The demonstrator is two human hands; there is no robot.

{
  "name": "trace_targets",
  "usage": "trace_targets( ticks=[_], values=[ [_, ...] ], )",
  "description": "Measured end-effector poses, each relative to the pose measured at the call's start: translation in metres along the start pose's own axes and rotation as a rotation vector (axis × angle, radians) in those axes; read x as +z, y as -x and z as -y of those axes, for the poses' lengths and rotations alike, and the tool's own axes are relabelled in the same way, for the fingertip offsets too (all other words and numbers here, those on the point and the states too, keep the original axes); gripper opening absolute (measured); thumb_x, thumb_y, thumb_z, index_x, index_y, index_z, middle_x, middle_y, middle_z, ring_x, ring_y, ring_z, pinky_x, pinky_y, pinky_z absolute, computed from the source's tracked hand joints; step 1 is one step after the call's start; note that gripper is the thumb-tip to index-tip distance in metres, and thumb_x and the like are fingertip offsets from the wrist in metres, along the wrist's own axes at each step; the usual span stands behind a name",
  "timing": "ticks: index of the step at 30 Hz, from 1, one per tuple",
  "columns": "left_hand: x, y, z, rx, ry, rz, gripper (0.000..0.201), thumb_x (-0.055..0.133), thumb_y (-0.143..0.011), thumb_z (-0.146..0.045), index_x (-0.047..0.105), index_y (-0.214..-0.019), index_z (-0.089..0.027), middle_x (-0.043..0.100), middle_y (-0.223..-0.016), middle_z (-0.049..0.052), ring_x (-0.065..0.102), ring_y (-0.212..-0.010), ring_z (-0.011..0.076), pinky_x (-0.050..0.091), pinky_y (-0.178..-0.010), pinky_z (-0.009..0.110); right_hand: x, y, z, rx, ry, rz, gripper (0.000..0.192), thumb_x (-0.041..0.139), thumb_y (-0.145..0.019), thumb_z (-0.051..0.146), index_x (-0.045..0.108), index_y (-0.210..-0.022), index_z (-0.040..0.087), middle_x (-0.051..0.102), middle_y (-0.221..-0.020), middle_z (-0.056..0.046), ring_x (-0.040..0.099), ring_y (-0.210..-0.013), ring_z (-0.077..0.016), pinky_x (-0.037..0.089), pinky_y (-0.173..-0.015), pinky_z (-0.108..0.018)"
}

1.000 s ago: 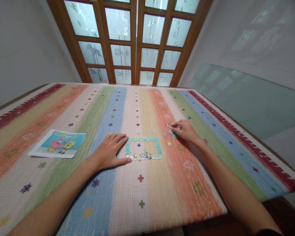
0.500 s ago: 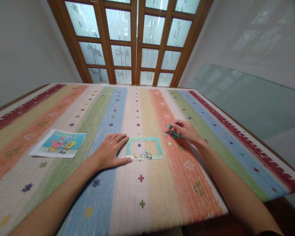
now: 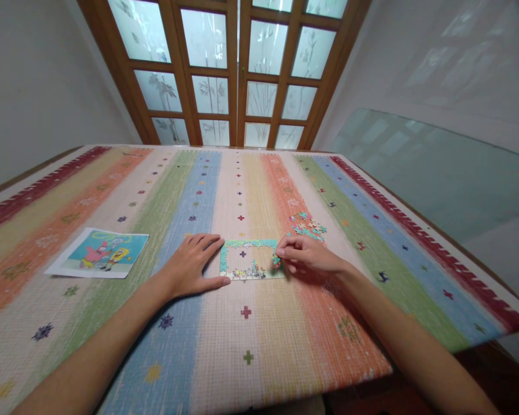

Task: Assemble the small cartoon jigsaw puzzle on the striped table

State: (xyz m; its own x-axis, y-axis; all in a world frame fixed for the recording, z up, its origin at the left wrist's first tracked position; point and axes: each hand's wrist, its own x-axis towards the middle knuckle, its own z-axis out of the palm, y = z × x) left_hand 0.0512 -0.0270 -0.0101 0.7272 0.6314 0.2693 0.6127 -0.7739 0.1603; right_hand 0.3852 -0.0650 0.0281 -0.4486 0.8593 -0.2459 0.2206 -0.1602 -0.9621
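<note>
The puzzle border (image 3: 247,274) lay flat on the striped tablecloth (image 3: 225,357), with cloth showing through its middle. At the border's left side the left hand (image 3: 192,266) rested open, fingers spread, gripping nothing. At its right side the right hand (image 3: 305,253) pinched what looked like a small puzzle piece (image 3: 277,261), though blur made that hard to confirm. Loose pieces (image 3: 315,235) lay beyond the border's right end, and a printed picture (image 3: 108,253) well to its left.
</note>
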Motion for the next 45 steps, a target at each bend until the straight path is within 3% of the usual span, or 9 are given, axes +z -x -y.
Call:
trace_targets(
  ticks=[4,15,24,32,38,45],
  values=[
    [-0.001,-0.001,0.000,-0.002,-0.006,0.017,0.083,0.052,-0.088,-0.080,0.051,-0.144,-0.019,0.057,-0.145,0.019,0.054,-0.125,0.0404,0.040,-0.108,0.062,0.006,0.000,-0.001,0.036,-0.136,0.007,0.037,0.076,-0.081,0.055,0.060,-0.080,0.022,0.076,-0.083,-0.009,0.054,-0.052,-0.0115,0.030,-0.042,-0.028],
    [-0.001,0.000,0.000,0.008,-0.042,0.031,0.084,0.049,-0.089,-0.082,0.050,-0.144,-0.019,0.057,-0.144,0.020,0.054,-0.126,0.0392,0.041,-0.107,0.060,0.011,-0.002,-0.002,0.045,-0.215,-0.008,0.042,0.082,-0.075,0.054,0.055,-0.077,0.022,0.070,-0.069,-0.002,0.039,-0.045,-0.0068,0.022,-0.045,-0.028],
    [0.002,0.000,0.002,0.017,-0.041,0.013,0.086,0.049,-0.089,-0.082,0.050,-0.144,-0.017,0.057,-0.144,0.020,0.054,-0.126,0.0399,0.040,-0.108,0.061,0.009,-0.003,-0.013,0.052,-0.317,-0.035,0.041,0.081,-0.078,0.050,0.053,-0.082,0.020,0.067,-0.072,-0.004,0.038,-0.049,-0.0061,0.016,-0.046,-0.027],
    [0.003,0.000,0.002,0.016,-0.034,0.016,0.086,0.050,-0.089,-0.082,0.050,-0.144,-0.015,0.057,-0.144,0.021,0.055,-0.126,0.0411,0.040,-0.107,0.063,0.010,-0.005,-0.010,0.060,-0.341,-0.037,0.032,0.069,-0.082,0.039,0.066,-0.107,0.019,0.065,-0.072,-0.003,0.035,-0.046,-0.0078,0.015,-0.046,-0.030],
    [0.002,0.000,0.001,0.017,-0.035,0.013,0.086,0.050,-0.089,-0.082,0.050,-0.144,-0.015,0.057,-0.144,0.021,0.054,-0.126,0.0409,0.041,-0.107,0.061,0.011,-0.004,-0.009,0.029,-0.375,0.000,0.029,0.065,-0.085,0.040,0.070,-0.104,0.019,0.047,-0.055,0.005,0.031,-0.043,-0.0085,0.015,-0.045,-0.030],
    [0.002,0.000,0.001,0.020,-0.029,0.008,0.085,0.048,-0.090,-0.081,0.050,-0.145,-0.017,0.057,-0.144,0.020,0.054,-0.125,0.0401,0.041,-0.107,0.062,0.007,-0.004,-0.012,0.029,-0.419,-0.001,0.029,0.073,-0.083,0.045,0.069,-0.098,0.020,0.060,-0.072,0.000,0.037,-0.046,-0.0069,0.014,-0.042,-0.027]
  ],
)
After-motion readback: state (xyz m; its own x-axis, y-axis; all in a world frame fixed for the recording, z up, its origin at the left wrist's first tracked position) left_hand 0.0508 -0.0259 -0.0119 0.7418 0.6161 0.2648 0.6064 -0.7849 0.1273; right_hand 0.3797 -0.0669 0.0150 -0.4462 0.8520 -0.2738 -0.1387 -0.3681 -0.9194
